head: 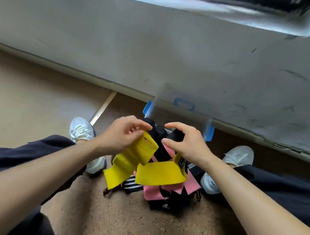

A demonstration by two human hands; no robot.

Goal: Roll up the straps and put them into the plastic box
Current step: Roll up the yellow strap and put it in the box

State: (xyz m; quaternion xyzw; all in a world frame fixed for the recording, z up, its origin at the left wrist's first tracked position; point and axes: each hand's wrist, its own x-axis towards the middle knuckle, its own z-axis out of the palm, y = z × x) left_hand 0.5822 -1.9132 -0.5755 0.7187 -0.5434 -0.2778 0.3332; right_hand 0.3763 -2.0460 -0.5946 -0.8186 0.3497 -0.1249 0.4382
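Seen from above, a person sits over a brown carpet point(136, 228) with both bare forearms reaching forward and a yellow strap point(159, 173) held up between the hands. The left hand point(125, 133) pinches one end of the strap, thumb and fingers point(139, 125) closed on its top edge, and the band hangs down from there in a loose fold. The strap's other end, which carries a dark label, rises to the underside of the right hand point(188, 143). That hand's thumb and forefinger are curved and apart, but its lower fingers are hidden, so whether it actually grips the band cannot be told.

Just beyond the hands, a clear plastic box point(184, 104) with blue latches stands on the floor against the foot of a scuffed grey wall point(158, 49); dark shapes show at its near side, partly behind the hands. Below the lifted strap, a tangled pile of straps point(162, 192) in pink, black and black-and-white stripes lies on the carpet. White sneakers point(81, 128) stand to either side of the pile, and dark shorts cover the person's thighs at both edges of the frame.
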